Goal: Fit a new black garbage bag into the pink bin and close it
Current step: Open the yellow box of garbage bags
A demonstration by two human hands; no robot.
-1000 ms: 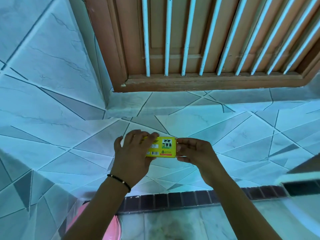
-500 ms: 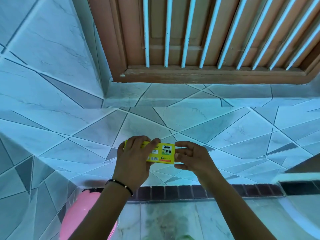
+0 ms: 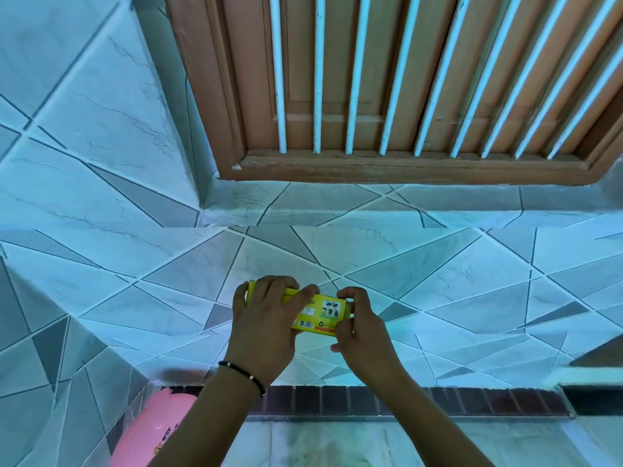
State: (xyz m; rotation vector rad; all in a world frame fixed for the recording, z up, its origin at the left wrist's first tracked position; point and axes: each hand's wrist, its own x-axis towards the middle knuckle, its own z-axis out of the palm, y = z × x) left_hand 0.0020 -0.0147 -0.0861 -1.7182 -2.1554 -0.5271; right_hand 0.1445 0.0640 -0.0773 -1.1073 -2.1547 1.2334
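Holding the yellow bag box [image 3: 317, 311] clamped in my left hand [image 3: 266, 318], my right hand [image 3: 357, 328] pinching its end flap, probably, I should peel gently beside that grip.

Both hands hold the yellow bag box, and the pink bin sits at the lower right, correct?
Not quite: in the head view the pink bin sits at the lower left. Left hand and right hand do hold the yellow bag box.
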